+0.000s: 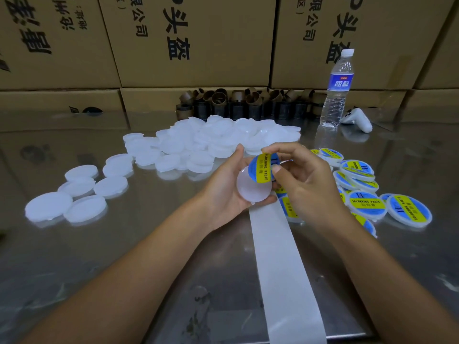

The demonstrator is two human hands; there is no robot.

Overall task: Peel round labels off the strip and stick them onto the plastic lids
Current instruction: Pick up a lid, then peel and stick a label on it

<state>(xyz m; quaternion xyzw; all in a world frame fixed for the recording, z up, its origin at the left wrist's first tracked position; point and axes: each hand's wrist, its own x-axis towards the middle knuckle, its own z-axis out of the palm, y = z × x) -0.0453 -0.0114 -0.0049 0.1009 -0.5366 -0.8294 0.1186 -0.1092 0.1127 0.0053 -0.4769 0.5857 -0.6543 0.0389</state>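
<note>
White plastic lid (250,187) sat gripped in my left hand (228,187); my right hand (305,180) pinched the blue label (263,167) over it.

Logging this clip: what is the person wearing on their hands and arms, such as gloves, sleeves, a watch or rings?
Nothing is worn that shows. The left hand and right hand have no gloves, rings or tape. The left forearm and right forearm are uncovered to the frame's edge, with no sleeve, watch or bracelet in view.
</note>
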